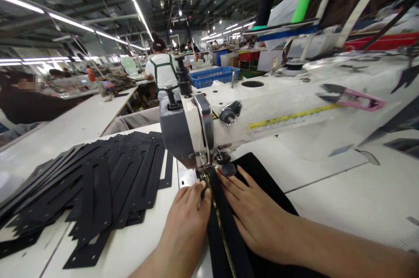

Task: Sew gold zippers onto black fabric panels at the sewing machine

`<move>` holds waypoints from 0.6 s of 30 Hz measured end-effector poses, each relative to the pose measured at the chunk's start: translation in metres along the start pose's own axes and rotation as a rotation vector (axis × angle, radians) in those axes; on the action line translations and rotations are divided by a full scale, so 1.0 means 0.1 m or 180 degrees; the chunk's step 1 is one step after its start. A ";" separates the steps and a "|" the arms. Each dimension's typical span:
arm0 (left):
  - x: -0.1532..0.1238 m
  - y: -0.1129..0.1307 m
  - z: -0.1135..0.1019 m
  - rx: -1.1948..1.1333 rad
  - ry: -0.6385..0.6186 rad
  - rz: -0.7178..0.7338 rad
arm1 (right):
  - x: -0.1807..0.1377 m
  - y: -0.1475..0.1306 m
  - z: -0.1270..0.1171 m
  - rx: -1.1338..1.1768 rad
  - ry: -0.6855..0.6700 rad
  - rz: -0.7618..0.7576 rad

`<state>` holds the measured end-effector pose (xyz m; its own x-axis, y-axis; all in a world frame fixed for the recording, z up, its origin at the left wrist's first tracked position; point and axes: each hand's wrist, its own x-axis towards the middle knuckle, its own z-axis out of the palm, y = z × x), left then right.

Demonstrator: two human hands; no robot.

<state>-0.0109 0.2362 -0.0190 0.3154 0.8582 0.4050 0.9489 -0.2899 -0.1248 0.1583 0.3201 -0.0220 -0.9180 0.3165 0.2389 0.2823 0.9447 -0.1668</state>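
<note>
Zipper [220,225] with gold teeth is seen running down the middle of a black fabric strip [229,243], laid flat on the white table [343,199] and fed straight under the head of the sewing machine [203,134]. Its upper end is lost beneath the presser foot, which is blurred; needle contact cannot be told. A wider black panel [262,177] is spread under and to the right of the strip.

Left hand [188,221] is pressed palm-down just left of the zipper, fingers extended and together, tips touching the strip's edge near the foot. Nothing is gripped. Right hand [252,212] is laid flat on the right side of the strip and over the panel, fingers stretched out and slightly spread, tips close beside the foot; nothing is clasped.

To the left, a fanned pile of black slotted cut pieces [98,182] is spread over the table, apart from the hands. On the machine's arm are noted a yellow ruler strip [288,117] and pink-handled snips [352,97]. Behind, a blue crate [212,76] and a seated person [163,73] in a white top, back turned, are seen at another bench.
</note>
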 end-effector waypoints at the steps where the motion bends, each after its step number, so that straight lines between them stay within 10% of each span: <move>1: 0.01 0.01 -0.01 -0.0034 0.0011 -0.0017 | 0.00 0.01 0.02 -0.0017 0.0025 -0.0018; 18: 0.00 -0.07 0.01 -0.0595 -0.0053 -0.0442 | -0.24 -0.23 -0.06 0.0131 0.0685 -0.0663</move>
<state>-0.0178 0.2387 -0.0195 0.1835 0.9018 0.3914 0.9653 -0.2406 0.1019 0.1759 0.2908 -0.0178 -0.8736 0.1314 0.4685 0.0787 0.9883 -0.1305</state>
